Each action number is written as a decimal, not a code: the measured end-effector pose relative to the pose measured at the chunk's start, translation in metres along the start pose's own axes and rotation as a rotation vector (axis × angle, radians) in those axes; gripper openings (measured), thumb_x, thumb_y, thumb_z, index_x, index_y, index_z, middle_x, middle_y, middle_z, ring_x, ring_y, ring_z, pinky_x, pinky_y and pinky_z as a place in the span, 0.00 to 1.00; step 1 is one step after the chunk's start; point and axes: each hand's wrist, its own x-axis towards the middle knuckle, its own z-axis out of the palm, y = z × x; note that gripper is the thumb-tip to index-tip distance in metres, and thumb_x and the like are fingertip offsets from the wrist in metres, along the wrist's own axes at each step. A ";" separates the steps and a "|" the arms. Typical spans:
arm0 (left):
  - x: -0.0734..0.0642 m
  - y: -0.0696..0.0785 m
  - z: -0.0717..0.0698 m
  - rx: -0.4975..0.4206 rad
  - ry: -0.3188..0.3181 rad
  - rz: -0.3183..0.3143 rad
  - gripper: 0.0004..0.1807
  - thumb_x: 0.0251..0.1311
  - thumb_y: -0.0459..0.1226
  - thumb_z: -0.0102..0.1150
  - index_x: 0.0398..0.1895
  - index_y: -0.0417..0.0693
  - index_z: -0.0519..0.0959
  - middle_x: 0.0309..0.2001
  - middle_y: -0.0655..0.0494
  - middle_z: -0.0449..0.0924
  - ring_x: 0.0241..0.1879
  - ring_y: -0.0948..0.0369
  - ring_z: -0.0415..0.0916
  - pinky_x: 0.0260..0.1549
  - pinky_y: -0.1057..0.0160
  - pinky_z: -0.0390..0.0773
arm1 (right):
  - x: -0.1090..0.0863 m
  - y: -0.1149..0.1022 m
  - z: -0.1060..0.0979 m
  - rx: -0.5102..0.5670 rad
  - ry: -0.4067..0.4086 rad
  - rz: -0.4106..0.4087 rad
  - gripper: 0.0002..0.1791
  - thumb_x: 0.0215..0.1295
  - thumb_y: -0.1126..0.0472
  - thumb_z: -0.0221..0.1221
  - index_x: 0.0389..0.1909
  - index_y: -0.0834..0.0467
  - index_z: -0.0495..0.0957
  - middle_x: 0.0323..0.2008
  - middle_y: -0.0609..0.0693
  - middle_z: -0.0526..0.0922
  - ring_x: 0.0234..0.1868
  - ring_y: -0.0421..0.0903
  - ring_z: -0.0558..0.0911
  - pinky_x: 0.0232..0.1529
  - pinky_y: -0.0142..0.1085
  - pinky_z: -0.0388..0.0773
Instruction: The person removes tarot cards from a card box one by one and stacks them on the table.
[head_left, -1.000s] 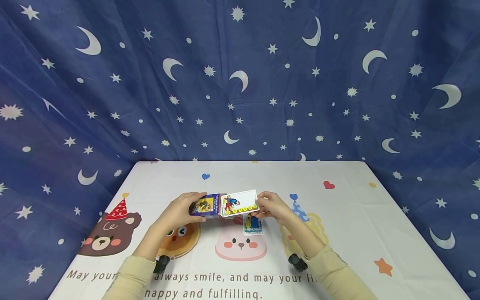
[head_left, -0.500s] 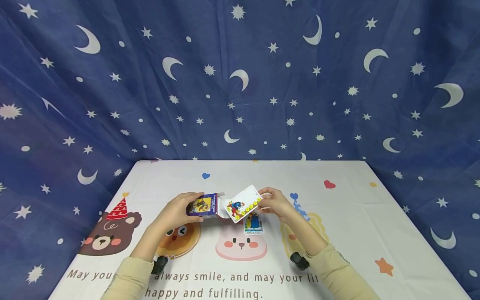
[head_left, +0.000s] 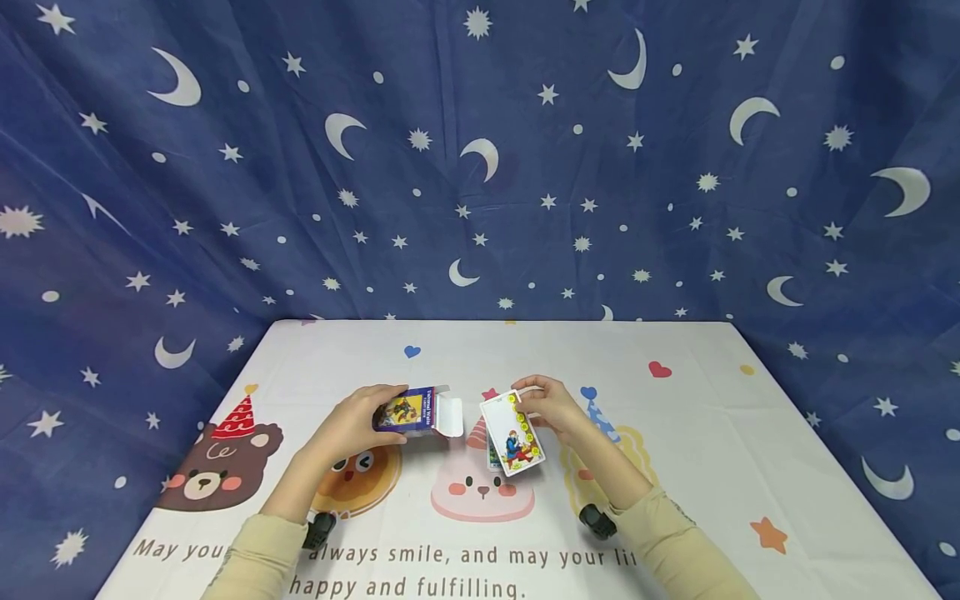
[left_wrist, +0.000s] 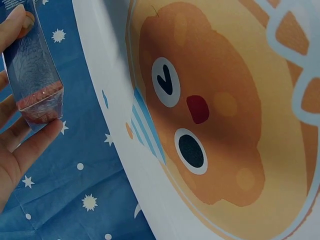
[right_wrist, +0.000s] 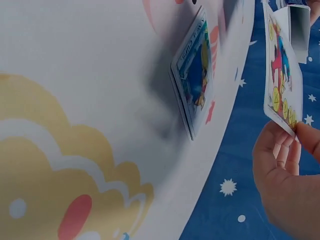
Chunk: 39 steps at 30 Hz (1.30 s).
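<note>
My left hand (head_left: 352,423) grips a blue tarot card box (head_left: 403,411) by its sides, over the table. The box's white end flap (head_left: 449,417) hangs open toward the right. In the left wrist view the clear-wrapped end of the box (left_wrist: 42,100) shows between thumb and fingers. My right hand (head_left: 553,408) pinches a tarot card (head_left: 504,429) by one corner; yellow discs and a figure are printed on it. A small stack of tarot cards (right_wrist: 196,75) lies face up on the table, mostly covered by the held card in the head view.
A white tablecloth (head_left: 697,467) with printed cartoon animals and lettering covers the table. A blue curtain (head_left: 480,208) with moons and stars hangs behind its far edge. Black wrist cameras (head_left: 597,522) sit at both wrists.
The right hand has drawn the card away from the box's mouth and turned it from lying sideways to nearly upright over the stack. The left hand has barely moved with the box.
</note>
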 end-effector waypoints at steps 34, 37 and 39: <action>0.003 0.000 0.001 0.001 -0.005 0.003 0.43 0.42 0.47 0.74 0.64 0.48 0.69 0.60 0.44 0.73 0.60 0.46 0.70 0.59 0.43 0.70 | 0.032 0.030 0.006 -0.220 0.144 -0.043 0.14 0.54 0.73 0.62 0.43 0.68 0.78 0.20 0.48 0.77 0.19 0.39 0.72 0.21 0.26 0.71; 0.002 0.000 0.001 -0.007 -0.010 -0.005 0.43 0.42 0.47 0.74 0.64 0.49 0.69 0.60 0.44 0.73 0.60 0.46 0.70 0.59 0.43 0.70 | 0.032 0.032 0.008 -0.225 0.144 -0.039 0.14 0.54 0.72 0.61 0.43 0.68 0.78 0.20 0.49 0.76 0.19 0.39 0.72 0.20 0.26 0.71; 0.001 0.000 0.002 -0.007 -0.012 -0.008 0.43 0.42 0.47 0.74 0.64 0.49 0.69 0.61 0.44 0.73 0.60 0.46 0.70 0.59 0.43 0.70 | 0.033 0.033 0.009 -0.231 0.145 -0.037 0.14 0.54 0.72 0.62 0.43 0.68 0.78 0.20 0.49 0.76 0.19 0.38 0.72 0.20 0.25 0.71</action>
